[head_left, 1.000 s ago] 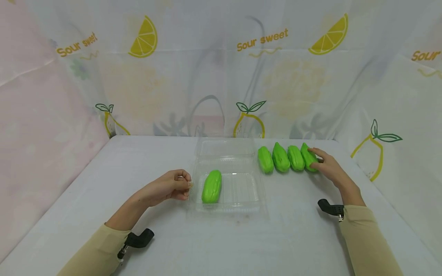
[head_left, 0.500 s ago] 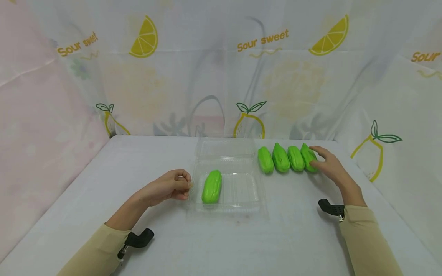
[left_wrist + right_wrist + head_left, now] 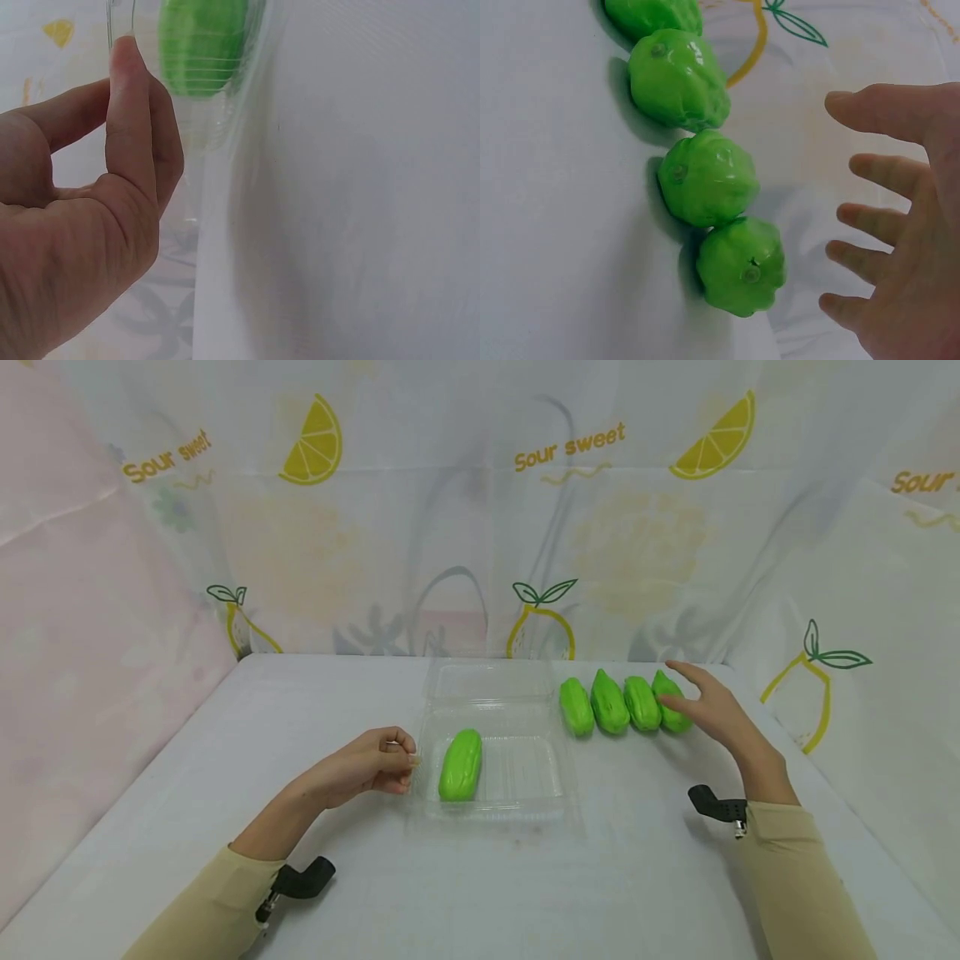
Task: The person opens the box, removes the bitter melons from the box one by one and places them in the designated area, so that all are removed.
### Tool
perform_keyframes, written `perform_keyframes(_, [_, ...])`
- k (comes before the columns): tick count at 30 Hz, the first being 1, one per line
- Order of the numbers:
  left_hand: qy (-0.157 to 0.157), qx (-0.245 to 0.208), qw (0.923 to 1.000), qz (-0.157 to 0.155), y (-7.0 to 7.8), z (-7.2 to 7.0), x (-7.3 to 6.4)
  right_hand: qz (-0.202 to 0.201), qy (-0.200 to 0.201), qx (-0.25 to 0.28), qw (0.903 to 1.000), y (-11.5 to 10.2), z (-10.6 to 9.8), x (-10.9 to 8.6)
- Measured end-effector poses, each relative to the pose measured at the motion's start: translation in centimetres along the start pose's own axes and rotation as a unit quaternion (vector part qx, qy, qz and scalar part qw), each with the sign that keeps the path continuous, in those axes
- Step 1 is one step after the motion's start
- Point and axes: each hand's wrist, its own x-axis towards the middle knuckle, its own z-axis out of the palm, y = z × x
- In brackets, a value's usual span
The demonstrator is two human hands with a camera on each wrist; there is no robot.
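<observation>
A clear plastic clamshell box point(image 3: 525, 768) lies open on the table, its lid point(image 3: 491, 681) folded toward the back. Inside, at the left side, rests one green papaya point(image 3: 460, 766). My left hand point(image 3: 369, 764) pinches the box's left rim between thumb and fingers, as the left wrist view also shows. Several more green papayas stand in a row right of the lid. Over the rightmost papaya point(image 3: 671, 703) hovers my right hand point(image 3: 712, 710), thumb and fingers spread wide. In the right wrist view this hand point(image 3: 907, 240) holds nothing and shows a gap to the papayas.
A white cloth point(image 3: 637, 860) covers the table. Printed curtains with lemons hang behind it point(image 3: 480, 527) and at both sides. Black wrist camera mounts point(image 3: 303, 878) stick out from the sleeves.
My right hand has risen slightly off the rightmost papaya, and its thumb and fingers have spread wider. The left hand, the box and the papayas stay where they were.
</observation>
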Motion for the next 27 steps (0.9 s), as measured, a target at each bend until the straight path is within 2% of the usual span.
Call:
perform_keyframes(8, [0.005,0.004,1.0000,0.001,0.0,0.1,0.0,-0.011,-0.010,-0.001,0.9999,-1.6,-0.1,-0.1])
perform_keyframes(17, [0.009,-0.008,0.9999,0.000,0.0,0.2,0.1,-0.045,-0.023,0.004,0.9987,-4.0,-0.1,-0.3])
perform_keyframes(27, [0.015,0.002,0.9999,0.002,0.0,0.2,0.1,-0.077,-0.025,0.017,0.9965,-6.3,0.9,-0.6])
